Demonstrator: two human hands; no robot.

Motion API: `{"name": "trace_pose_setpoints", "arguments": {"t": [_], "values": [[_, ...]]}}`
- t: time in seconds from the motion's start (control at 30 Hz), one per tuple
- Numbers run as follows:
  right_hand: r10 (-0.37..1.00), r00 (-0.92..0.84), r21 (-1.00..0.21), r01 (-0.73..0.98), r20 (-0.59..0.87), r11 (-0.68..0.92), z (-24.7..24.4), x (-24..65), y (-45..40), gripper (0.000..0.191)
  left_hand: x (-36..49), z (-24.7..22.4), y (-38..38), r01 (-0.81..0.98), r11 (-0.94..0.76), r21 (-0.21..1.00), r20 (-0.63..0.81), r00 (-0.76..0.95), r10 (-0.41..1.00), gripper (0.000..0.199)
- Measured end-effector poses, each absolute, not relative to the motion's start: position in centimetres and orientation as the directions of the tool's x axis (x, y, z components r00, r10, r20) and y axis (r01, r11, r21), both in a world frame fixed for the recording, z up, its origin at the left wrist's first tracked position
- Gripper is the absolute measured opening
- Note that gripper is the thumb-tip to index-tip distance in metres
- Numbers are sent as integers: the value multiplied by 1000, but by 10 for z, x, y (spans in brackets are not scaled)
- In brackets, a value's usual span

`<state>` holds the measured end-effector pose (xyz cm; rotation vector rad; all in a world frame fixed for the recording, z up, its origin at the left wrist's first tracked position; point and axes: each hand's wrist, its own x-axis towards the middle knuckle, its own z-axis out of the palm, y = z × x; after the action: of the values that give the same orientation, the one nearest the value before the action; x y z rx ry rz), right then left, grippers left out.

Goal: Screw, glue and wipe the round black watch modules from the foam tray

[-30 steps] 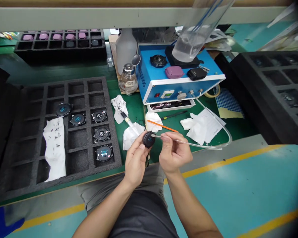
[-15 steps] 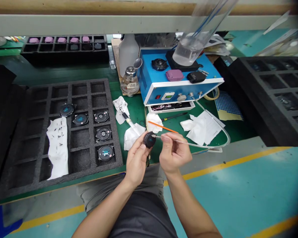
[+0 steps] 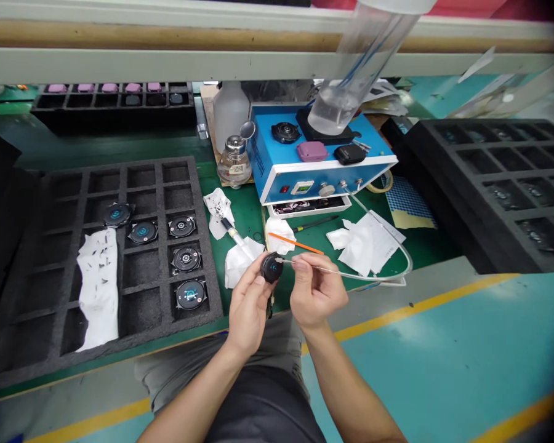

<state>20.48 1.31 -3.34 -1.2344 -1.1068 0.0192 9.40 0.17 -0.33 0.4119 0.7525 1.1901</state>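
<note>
Between the thumb and fingers of my left hand (image 3: 249, 307) is a round black watch case (image 3: 272, 268), its face with a small blue mark turned toward me. My right hand (image 3: 317, 289) pinches a thin pen-like nozzle (image 3: 287, 262) whose tip is at the edge of the watch case; I cannot tell if they touch. From that nozzle a clear tube (image 3: 407, 261) loops right and back to a blue machine (image 3: 323, 175). Just beyond my hands lie an orange stick (image 3: 295, 243), white tissues (image 3: 281, 232) and a brush (image 3: 237, 236).
At left a black foam tray (image 3: 198, 246) holds several watch cases, with a speckled white cloth (image 3: 98, 289) across it. A glass bottle (image 3: 234, 163) stands left of the machine. A clear cylinder (image 3: 346, 86) rises from its top. Another foam tray (image 3: 480, 203) sits at right.
The whole view has shifted, so the bench things appear slightly lower and further left. Both hands keep their grips, with the nozzle tip still at the watch case.
</note>
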Motion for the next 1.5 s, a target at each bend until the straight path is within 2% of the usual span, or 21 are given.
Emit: {"name": "trace_pose_setpoints", "arguments": {"t": [0.77,1.07,1.5], "values": [[541,530,-756,507,653,414,-33,204,14,10,94,-4,1,-683,330,652,-294,174,940,34],[557,519,-756,525,648,390,-32,205,12,5,94,-5,2,-667,330,667,-288,177,941,35],[547,523,-755,506,654,418,-32,204,13,10,95,-4,1,-681,338,650,-303,175,937,34]]}}
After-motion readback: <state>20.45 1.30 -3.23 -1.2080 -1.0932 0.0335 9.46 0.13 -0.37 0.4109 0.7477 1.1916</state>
